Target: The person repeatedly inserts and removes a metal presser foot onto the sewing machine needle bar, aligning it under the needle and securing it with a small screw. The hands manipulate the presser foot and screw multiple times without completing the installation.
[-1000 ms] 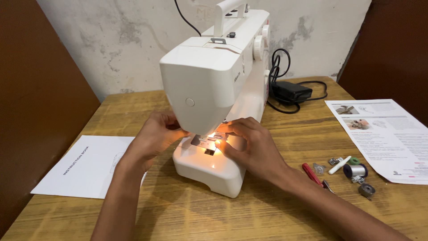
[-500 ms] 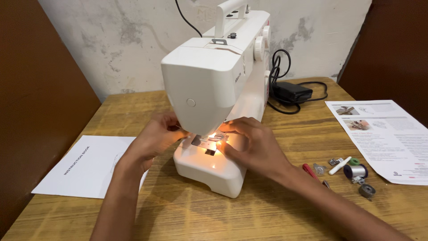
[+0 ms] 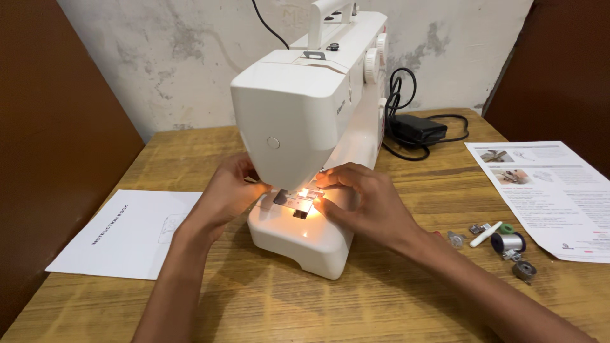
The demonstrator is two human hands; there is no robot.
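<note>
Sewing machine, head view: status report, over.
Left hand and right hand both at needle area of white sewing machine, lamp lit. Grasp hidden. Spool and small parts lie clear at right.

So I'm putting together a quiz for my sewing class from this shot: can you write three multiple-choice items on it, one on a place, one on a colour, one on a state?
1. Where does the black power adapter lie?
A. On the table behind the sewing machine, to its right
B. On the white booklet
C. Under the person's right hand

2. What colour is the sewing machine?
A. Blue
B. White
C. Black

3. What state is the machine's work lamp in?
A. Off
B. Covered with cloth
C. Lit

Answers:
1 A: the adapter sits on the wooden table near the wall, with its cord coiled beside it.
2 B: the whole body is white.
3 C: a warm glow falls on the needle plate between the left hand and right hand.
</note>
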